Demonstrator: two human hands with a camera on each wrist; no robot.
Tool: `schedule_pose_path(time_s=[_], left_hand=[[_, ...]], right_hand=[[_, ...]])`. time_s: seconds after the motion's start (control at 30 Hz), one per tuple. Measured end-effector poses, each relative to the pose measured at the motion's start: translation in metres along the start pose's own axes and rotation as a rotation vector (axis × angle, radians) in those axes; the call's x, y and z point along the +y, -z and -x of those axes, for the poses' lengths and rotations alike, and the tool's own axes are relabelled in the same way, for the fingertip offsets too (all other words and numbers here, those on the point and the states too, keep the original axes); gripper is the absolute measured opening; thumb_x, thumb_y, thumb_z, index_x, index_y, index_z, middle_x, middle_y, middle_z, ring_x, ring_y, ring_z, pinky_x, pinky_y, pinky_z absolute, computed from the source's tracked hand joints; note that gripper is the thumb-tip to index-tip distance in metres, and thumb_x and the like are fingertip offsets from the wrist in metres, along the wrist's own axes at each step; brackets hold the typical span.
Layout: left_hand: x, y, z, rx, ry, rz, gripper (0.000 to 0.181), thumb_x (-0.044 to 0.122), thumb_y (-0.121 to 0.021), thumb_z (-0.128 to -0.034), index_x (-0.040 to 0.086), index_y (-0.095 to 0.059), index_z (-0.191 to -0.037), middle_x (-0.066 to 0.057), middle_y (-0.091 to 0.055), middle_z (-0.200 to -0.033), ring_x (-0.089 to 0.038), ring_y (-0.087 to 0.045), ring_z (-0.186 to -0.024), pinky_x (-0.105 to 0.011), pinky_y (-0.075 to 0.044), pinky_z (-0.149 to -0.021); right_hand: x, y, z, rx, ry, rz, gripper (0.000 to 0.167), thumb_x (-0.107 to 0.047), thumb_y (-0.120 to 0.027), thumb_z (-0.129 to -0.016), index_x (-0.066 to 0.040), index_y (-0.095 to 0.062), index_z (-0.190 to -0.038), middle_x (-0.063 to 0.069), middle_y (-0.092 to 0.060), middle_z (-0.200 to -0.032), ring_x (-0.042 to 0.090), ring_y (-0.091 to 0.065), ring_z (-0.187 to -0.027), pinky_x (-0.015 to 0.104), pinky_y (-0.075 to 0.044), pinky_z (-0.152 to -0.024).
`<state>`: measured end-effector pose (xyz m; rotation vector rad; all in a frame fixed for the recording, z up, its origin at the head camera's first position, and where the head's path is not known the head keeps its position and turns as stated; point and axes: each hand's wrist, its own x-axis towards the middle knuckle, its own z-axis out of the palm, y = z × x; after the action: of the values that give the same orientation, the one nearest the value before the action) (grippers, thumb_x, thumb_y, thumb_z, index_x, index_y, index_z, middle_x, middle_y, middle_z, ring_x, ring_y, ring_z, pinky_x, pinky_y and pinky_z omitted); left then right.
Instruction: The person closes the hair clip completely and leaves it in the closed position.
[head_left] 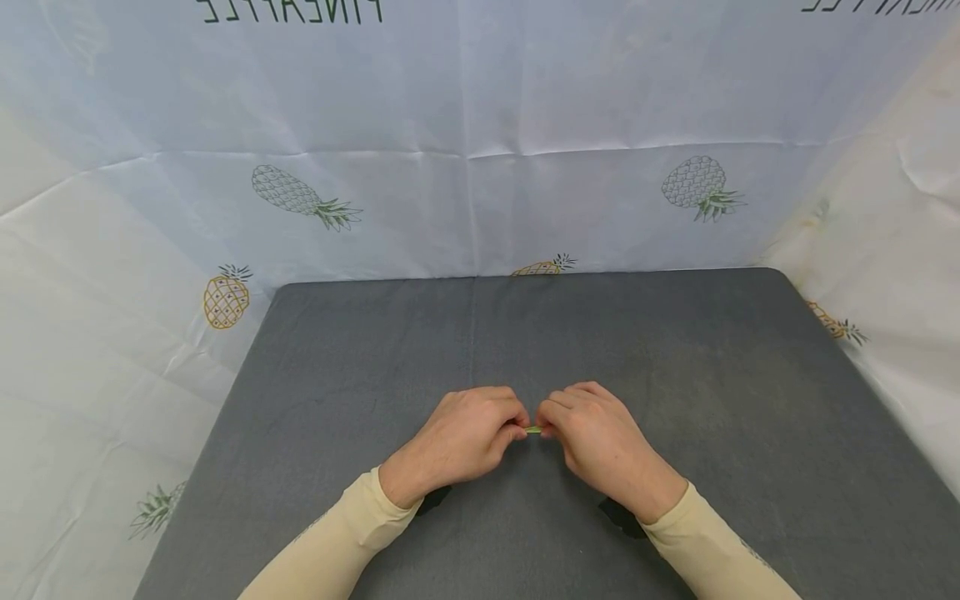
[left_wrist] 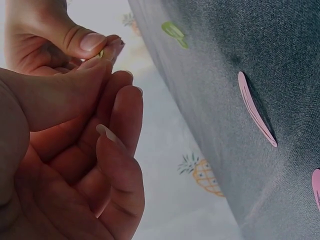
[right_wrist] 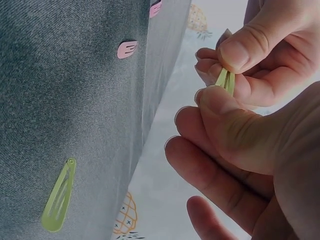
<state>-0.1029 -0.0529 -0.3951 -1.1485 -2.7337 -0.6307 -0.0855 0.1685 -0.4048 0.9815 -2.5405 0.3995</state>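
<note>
Between the two hands, above the grey table, is a slim light-green snap hair clip (right_wrist: pixel 226 81). My left hand (head_left: pixel 468 432) pinches one end between thumb and index finger. From the other side, my right hand (head_left: pixel 603 437) pinches the opposite end, so the fingertips nearly meet and cover most of the clip. Its two narrow arms show in the right wrist view. A second green hair clip (right_wrist: pixel 59 196) lies on the table there, and a pink hair clip (right_wrist: pixel 127 49) lies farther off. The left wrist view shows a pink hair clip (left_wrist: pixel 256 112) and a green hair clip (left_wrist: pixel 173 32).
The grey table (head_left: pixel 360 350) has rounded far corners. White cloth (head_left: pixel 420 208) printed with pineapples hangs behind it and along both sides. Another pink clip (left_wrist: pixel 317 186) is cut off by the left wrist view's edge. Dark pieces (head_left: pixel 622 518) show beneath the wrists.
</note>
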Motion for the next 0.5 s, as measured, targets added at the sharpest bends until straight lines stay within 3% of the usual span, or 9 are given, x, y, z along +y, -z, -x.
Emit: schedule_pose_path(time_s=[0.23, 0.5], left_hand=[[-0.0006, 0.0004, 0.0008, 0.0, 0.023, 0.032, 0.008, 0.021, -0.079, -0.0995, 0.024, -0.078, -0.092, 0.014, -0.07, -0.089, -0.001, -0.059, -0.073, -0.018, -0.047, -0.059], [-0.0002, -0.0001, 0.0, -0.019, 0.068, 0.053, 0.007, 0.022, -0.079, -0.0999, 0.023, -0.079, -0.093, 0.013, -0.07, -0.089, -0.001, -0.058, -0.074, -0.019, -0.047, -0.06]], right_hand=[[0.0012, 0.0007, -0.0006, 0.006, -0.011, -0.059, 0.032, 0.001, -0.09, -0.083, -0.019, -0.065, -0.078, -0.012, -0.057, -0.072, 0.004, -0.057, -0.069, 0.037, -0.057, -0.09], [0.0029, 0.0015, 0.0, -0.049, -0.059, -0.065, 0.02, -0.012, -0.092, -0.085, -0.02, -0.073, -0.087, -0.011, -0.064, -0.078, 0.006, -0.061, -0.072, 0.039, -0.058, -0.093]])
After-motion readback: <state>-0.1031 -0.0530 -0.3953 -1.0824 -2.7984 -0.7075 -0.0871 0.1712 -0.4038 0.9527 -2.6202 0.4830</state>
